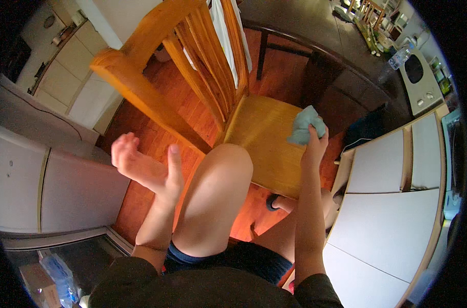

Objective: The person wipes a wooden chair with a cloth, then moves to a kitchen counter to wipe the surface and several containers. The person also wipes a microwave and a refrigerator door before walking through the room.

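A wooden chair [272, 142] with a slatted back stands before me, its seat at the middle of the view. My right hand [316, 139] grips a crumpled pale blue-green cloth [306, 125] over the seat's right edge; whether the cloth touches the wood I cannot tell. To the left of the chair, my left hand [150, 167] hangs in the air over the floor, thumb apart from the curled fingers, with nothing visible in it. My bare knee [229, 165] is close to the seat's near left corner. White fabric [224, 42] drapes behind the slats.
A dark table [295, 15] curves behind the chair, bearing a plastic bottle [401, 56] and a microwave-like appliance [420, 79]. White cabinets [387, 227] stand close on my right. A fridge-like appliance [79, 184] is at left, above a box [39, 285]. Reddish wood flooring [156, 104] lies below.
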Demonstrator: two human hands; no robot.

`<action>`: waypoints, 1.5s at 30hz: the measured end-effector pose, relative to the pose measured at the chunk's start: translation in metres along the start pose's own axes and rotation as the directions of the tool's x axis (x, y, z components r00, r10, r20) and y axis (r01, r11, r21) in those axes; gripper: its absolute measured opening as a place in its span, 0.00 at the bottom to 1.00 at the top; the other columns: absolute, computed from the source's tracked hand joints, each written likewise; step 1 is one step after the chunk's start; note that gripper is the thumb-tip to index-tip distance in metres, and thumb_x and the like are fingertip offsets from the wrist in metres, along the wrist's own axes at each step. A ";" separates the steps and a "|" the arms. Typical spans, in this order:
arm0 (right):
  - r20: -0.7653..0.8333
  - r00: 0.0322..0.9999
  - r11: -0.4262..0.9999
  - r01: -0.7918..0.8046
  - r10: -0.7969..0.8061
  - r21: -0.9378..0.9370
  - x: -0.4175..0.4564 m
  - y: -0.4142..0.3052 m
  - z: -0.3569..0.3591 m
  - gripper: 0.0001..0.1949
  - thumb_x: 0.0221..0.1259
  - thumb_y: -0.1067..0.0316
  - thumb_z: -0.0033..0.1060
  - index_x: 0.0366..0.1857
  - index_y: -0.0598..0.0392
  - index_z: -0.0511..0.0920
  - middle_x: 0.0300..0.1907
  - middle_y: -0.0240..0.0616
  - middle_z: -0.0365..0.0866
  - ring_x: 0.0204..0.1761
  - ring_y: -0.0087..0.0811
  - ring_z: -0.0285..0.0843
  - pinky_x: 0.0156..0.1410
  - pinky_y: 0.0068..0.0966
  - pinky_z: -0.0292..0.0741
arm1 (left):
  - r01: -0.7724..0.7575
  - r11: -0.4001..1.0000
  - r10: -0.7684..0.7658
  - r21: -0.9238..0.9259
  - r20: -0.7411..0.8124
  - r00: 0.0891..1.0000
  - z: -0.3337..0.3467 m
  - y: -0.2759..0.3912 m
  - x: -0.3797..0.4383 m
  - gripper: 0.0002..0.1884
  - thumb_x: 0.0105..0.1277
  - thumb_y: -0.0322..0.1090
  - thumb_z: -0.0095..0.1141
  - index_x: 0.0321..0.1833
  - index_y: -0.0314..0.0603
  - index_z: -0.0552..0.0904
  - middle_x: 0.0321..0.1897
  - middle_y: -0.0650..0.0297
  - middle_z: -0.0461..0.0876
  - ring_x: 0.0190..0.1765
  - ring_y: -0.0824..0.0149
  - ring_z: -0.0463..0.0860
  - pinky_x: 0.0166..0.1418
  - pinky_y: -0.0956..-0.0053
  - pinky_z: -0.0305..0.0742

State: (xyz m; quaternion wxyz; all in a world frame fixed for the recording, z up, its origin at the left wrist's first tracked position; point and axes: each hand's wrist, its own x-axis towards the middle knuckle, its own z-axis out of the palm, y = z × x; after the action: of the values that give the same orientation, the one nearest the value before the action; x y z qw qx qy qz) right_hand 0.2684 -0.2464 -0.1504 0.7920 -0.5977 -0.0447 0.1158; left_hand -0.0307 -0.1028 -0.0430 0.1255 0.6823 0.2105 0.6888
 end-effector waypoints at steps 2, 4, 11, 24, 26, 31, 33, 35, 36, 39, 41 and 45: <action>0.021 0.953 0.907 0.294 -0.302 -0.302 0.015 0.019 0.026 0.21 0.60 0.71 0.60 0.59 0.58 0.71 0.53 0.43 0.76 0.54 0.39 0.76 0.57 0.35 0.73 | 0.091 0.996 -0.091 -0.015 -0.007 0.996 0.009 -0.018 0.010 0.43 0.52 0.35 0.71 0.66 0.41 0.55 0.63 0.55 0.57 0.63 0.60 0.63 0.64 0.62 0.59; 0.154 0.816 0.689 0.558 -0.558 -0.462 0.044 0.046 0.049 0.21 0.58 0.73 0.60 0.58 0.57 0.72 0.54 0.45 0.77 0.56 0.40 0.76 0.58 0.34 0.73 | 0.193 0.977 -0.190 -0.092 0.045 0.981 0.022 -0.033 0.018 0.47 0.52 0.32 0.71 0.69 0.40 0.51 0.58 0.56 0.65 0.58 0.62 0.68 0.61 0.64 0.64; 0.909 0.218 -0.024 0.970 -0.356 -0.242 0.109 0.144 0.153 0.24 0.59 0.78 0.46 0.62 0.50 0.69 0.66 0.35 0.67 0.68 0.37 0.63 0.70 0.35 0.65 | 0.400 0.897 -0.398 -0.188 0.053 0.916 0.036 -0.066 0.004 0.48 0.52 0.29 0.69 0.73 0.40 0.50 0.40 0.63 0.72 0.39 0.71 0.73 0.47 0.76 0.71; 0.833 0.519 0.610 0.728 -0.192 -0.313 0.092 0.184 0.160 0.25 0.47 0.83 0.51 0.53 0.53 0.77 0.58 0.47 0.75 0.64 0.46 0.67 0.67 0.37 0.67 | 0.440 0.887 -0.435 -0.138 0.065 0.898 0.053 -0.041 0.013 0.27 0.59 0.45 0.65 0.49 0.43 0.61 0.25 0.62 0.69 0.31 0.69 0.72 0.49 0.73 0.69; 0.845 0.513 0.636 0.705 -0.152 -0.314 0.082 0.182 0.160 0.26 0.44 0.86 0.50 0.52 0.54 0.78 0.58 0.47 0.75 0.65 0.46 0.66 0.68 0.37 0.66 | 0.427 0.898 -0.428 -0.110 0.012 0.904 0.058 -0.037 0.015 0.27 0.59 0.45 0.65 0.48 0.43 0.61 0.26 0.62 0.69 0.31 0.69 0.72 0.50 0.72 0.69; 0.937 0.274 0.409 0.897 -0.219 -0.167 0.105 0.185 0.150 0.25 0.45 0.86 0.53 0.51 0.53 0.78 0.61 0.36 0.74 0.65 0.40 0.67 0.69 0.34 0.64 | 0.398 0.899 -0.398 -0.184 0.040 0.916 0.045 -0.058 0.005 0.36 0.57 0.36 0.60 0.66 0.42 0.54 0.33 0.63 0.66 0.29 0.70 0.71 0.41 0.76 0.70; 0.962 0.144 0.184 0.978 -0.233 -0.101 0.121 0.184 0.160 0.25 0.47 0.84 0.53 0.53 0.52 0.77 0.62 0.32 0.73 0.65 0.38 0.67 0.69 0.31 0.65 | 0.363 0.910 -0.370 -0.202 0.004 0.929 0.051 -0.057 0.004 0.40 0.56 0.32 0.57 0.71 0.42 0.52 0.35 0.63 0.66 0.29 0.70 0.70 0.37 0.78 0.70; 0.970 0.107 0.062 0.993 -0.218 -0.096 0.127 0.184 0.168 0.25 0.49 0.83 0.54 0.55 0.52 0.76 0.62 0.31 0.74 0.65 0.37 0.67 0.69 0.30 0.65 | 0.350 0.907 -0.358 -0.235 0.009 0.934 0.055 -0.052 0.007 0.40 0.56 0.32 0.57 0.71 0.41 0.52 0.35 0.62 0.66 0.28 0.69 0.70 0.36 0.78 0.70; 0.967 0.142 0.063 0.989 -0.211 -0.131 0.128 0.189 0.172 0.25 0.50 0.82 0.54 0.56 0.52 0.75 0.61 0.31 0.74 0.66 0.37 0.66 0.69 0.30 0.65 | 0.335 0.910 -0.337 -0.245 0.033 0.941 0.053 -0.054 0.008 0.40 0.57 0.32 0.57 0.71 0.41 0.51 0.35 0.62 0.66 0.28 0.70 0.70 0.36 0.78 0.70; 0.905 0.288 0.234 0.947 -0.313 -0.220 0.120 0.208 0.174 0.22 0.57 0.77 0.49 0.58 0.51 0.74 0.62 0.34 0.73 0.66 0.38 0.66 0.69 0.32 0.66 | 0.293 0.918 -0.282 -0.268 0.077 0.956 0.051 -0.060 0.008 0.39 0.57 0.31 0.57 0.71 0.39 0.51 0.35 0.62 0.66 0.28 0.70 0.70 0.34 0.78 0.69; 0.840 0.411 0.429 0.870 -0.354 -0.244 0.116 0.220 0.169 0.21 0.59 0.76 0.47 0.58 0.51 0.74 0.63 0.36 0.72 0.66 0.40 0.66 0.69 0.34 0.67 | 0.265 0.925 -0.256 -0.273 0.071 0.964 0.056 -0.057 0.009 0.39 0.57 0.31 0.57 0.70 0.38 0.52 0.35 0.62 0.66 0.28 0.70 0.70 0.34 0.77 0.68; 0.814 0.534 0.672 0.692 -0.229 -0.265 0.079 0.195 0.164 0.28 0.46 0.87 0.45 0.57 0.54 0.74 0.61 0.41 0.73 0.65 0.44 0.67 0.67 0.34 0.69 | 0.307 0.908 -0.308 -0.284 0.042 0.950 0.056 -0.051 0.010 0.40 0.57 0.31 0.59 0.70 0.38 0.52 0.34 0.62 0.67 0.28 0.70 0.71 0.34 0.76 0.68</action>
State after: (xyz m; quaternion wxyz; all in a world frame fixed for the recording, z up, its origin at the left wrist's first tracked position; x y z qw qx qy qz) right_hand 0.2854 -0.0242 -0.2961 0.4925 -0.6679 -0.5496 0.0969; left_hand 0.0185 -0.0468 -0.0590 0.3297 0.6138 0.2136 0.6848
